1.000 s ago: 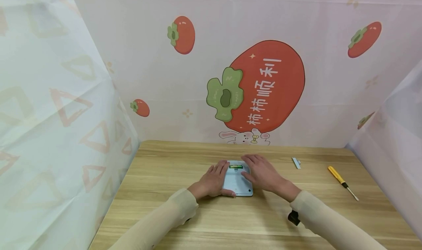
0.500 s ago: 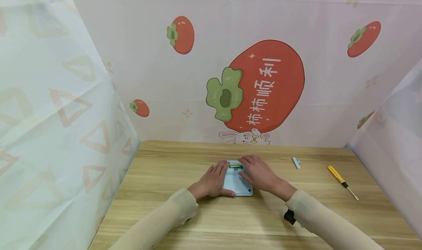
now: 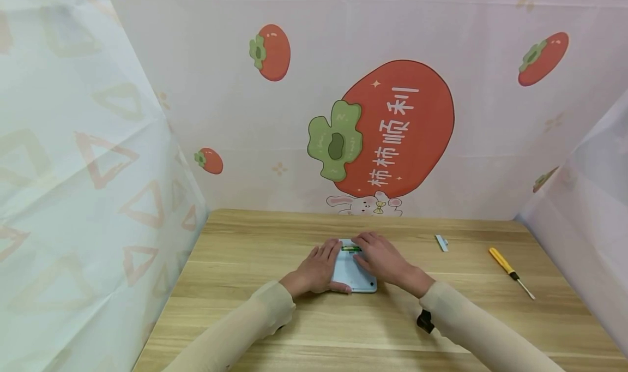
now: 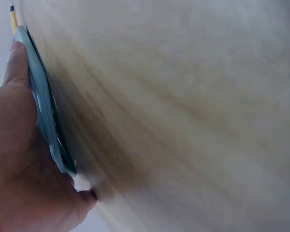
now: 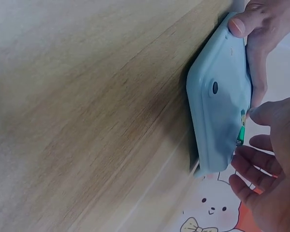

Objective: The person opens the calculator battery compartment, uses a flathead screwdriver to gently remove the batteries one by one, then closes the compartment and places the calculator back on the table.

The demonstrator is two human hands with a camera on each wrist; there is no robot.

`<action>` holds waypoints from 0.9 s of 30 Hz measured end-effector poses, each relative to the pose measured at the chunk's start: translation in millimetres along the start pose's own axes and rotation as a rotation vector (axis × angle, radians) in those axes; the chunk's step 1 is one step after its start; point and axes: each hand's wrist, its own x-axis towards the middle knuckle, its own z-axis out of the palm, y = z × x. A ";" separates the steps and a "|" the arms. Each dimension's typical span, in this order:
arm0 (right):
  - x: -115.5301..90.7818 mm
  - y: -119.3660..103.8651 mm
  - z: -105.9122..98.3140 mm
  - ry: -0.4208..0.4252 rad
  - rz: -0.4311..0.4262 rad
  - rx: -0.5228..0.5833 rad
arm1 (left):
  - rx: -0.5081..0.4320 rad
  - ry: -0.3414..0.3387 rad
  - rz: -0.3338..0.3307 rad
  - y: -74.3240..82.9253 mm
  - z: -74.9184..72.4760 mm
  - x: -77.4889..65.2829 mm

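A light-blue flat device, perhaps a calculator, lies back side up on the wooden table, with a green battery in a slot near its far edge. My left hand holds the device by its left side, fingers along that edge and thumb over the near edge. The right hand is over the far right part, its fingertips at the right end of the battery. In the right wrist view, the right hand's thumb and loosely bent fingers are close around the battery; firm contact is hard to tell.
Right of the device lies a small light-blue cover piece. Farther right is a screwdriver with a yellow handle. The wooden table meets a printed backdrop behind and at both sides.
My right hand has slid slightly left across the device, with its fingertips closer over the battery's right end. The left hand and the device have stayed in place.
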 end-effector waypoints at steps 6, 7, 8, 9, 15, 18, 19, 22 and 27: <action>3.6 -1.3 3.0 0.016 -0.017 -0.005 | 0.009 -0.004 0.005 -1.5 2.3 0.2; 4.3 -1.4 3.5 0.020 -0.021 -0.006 | 0.012 -0.005 0.005 -1.8 2.9 0.4; 5.0 -1.5 3.9 0.021 -0.022 -0.008 | 0.019 -0.001 0.005 -2.0 3.5 0.5; 5.9 -1.7 4.3 0.024 -0.027 -0.009 | 0.025 0.002 0.005 -2.3 4.1 0.5; 10.9 -3.1 5.0 0.031 -0.038 -0.006 | 0.013 0.021 0.014 -3.5 5.1 0.3; 12.8 -3.9 5.2 0.040 -0.047 0.000 | 0.001 0.023 0.019 -3.9 5.6 0.8; 13.3 -4.1 5.5 0.044 -0.050 -0.002 | -0.002 0.022 0.020 -4.0 5.9 1.1; 15.0 -4.4 5.9 0.050 -0.059 0.003 | -0.012 0.018 0.021 -4.7 7.1 2.2; 17.6 -4.7 7.6 0.060 -0.072 0.004 | -0.011 0.017 0.018 -5.2 7.4 2.9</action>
